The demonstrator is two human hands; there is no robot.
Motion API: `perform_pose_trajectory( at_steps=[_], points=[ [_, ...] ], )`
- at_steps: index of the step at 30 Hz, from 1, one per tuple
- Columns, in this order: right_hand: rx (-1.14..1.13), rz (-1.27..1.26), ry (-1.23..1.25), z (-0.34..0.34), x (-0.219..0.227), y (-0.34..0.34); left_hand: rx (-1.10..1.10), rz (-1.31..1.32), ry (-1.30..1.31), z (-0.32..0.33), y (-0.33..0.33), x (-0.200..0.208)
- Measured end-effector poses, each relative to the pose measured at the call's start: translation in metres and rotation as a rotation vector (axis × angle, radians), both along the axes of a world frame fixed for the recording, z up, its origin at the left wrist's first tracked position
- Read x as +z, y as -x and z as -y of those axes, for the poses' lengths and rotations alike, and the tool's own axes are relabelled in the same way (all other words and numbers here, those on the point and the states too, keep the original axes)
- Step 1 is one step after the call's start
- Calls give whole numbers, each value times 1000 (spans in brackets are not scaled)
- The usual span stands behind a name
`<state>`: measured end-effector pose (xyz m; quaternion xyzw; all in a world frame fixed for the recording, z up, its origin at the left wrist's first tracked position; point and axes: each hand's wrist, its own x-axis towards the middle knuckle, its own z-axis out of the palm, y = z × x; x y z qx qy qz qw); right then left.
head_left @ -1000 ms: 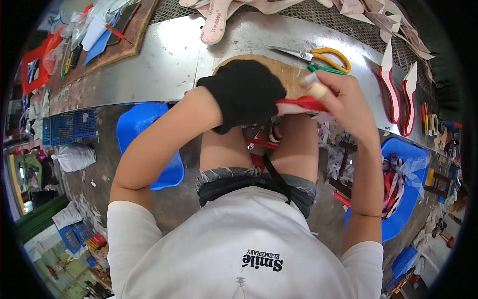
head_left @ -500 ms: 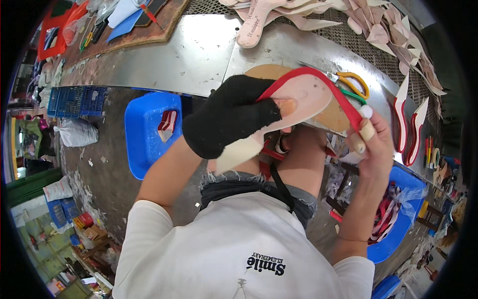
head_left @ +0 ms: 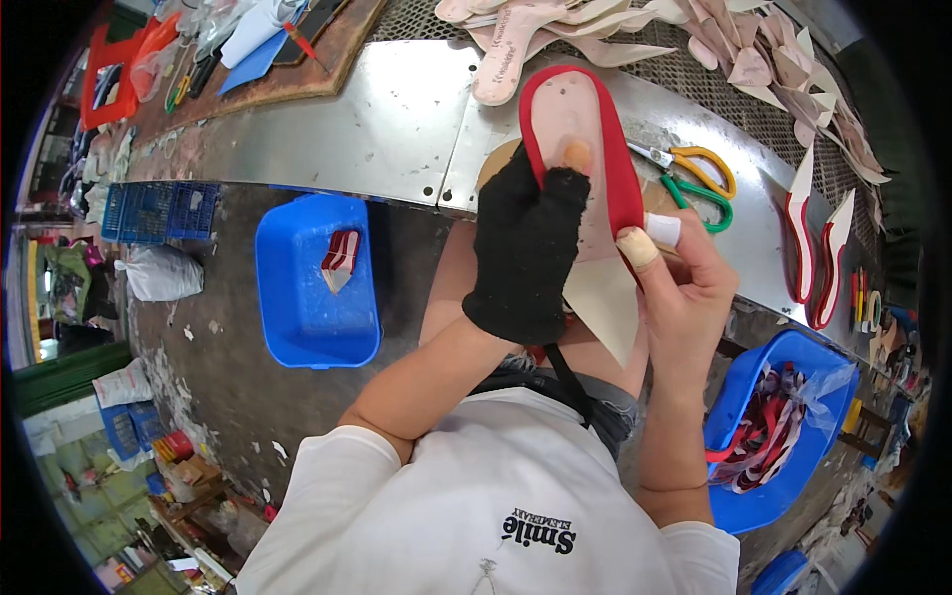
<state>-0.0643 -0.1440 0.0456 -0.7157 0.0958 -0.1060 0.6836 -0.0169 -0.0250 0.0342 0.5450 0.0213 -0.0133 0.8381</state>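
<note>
My left hand [head_left: 526, 253], in a black fingerless-looking glove, grips a pale pink shoe insole [head_left: 565, 111] with the bare thumb pressed on its face. Around the rounded far end and down the right side runs a red strip [head_left: 621, 164]. At that right edge my right hand [head_left: 686, 283] pinches the strip between thumb and index finger; coverings wrap both fingertips. A cream pointed flap [head_left: 607, 312] hangs from the near end of the insole. Just beyond my right hand lie scissors [head_left: 709, 177] with yellow and green handles, on the metal bench.
Pale insoles [head_left: 511, 45] are heaped on mesh at the back. Two red-edged pieces [head_left: 831, 258] lie at the right. Blue tubs stand below: one [head_left: 317, 297] left, one [head_left: 818, 436] right with red strips [head_left: 773, 426]. A worn board [head_left: 297, 84] holds tools at the far left.
The insole has turned upright, its rounded end now pointing away. My right hand has come in along the edge, and the red strip now lies against the insole's right side instead of stretching out.
</note>
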Motion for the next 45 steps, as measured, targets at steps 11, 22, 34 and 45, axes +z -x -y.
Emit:
perform_pose_trajectory(
  at_steps=[11, 22, 34, 45],
  points=[
    [-67, 357, 673, 7, -10, -17, -29, -29, -11, 0, -10, -4],
    [148, 225, 254, 14, -8, -41, -747, 48, -273, -27, -46, 0],
    [374, -29, -46, 47, -21, -30, -552, -58, 27, -43, -35, -17],
    [396, -37, 37, 39, -20, -18, -286, -89, -86, -38, -21, -30]
  ],
)
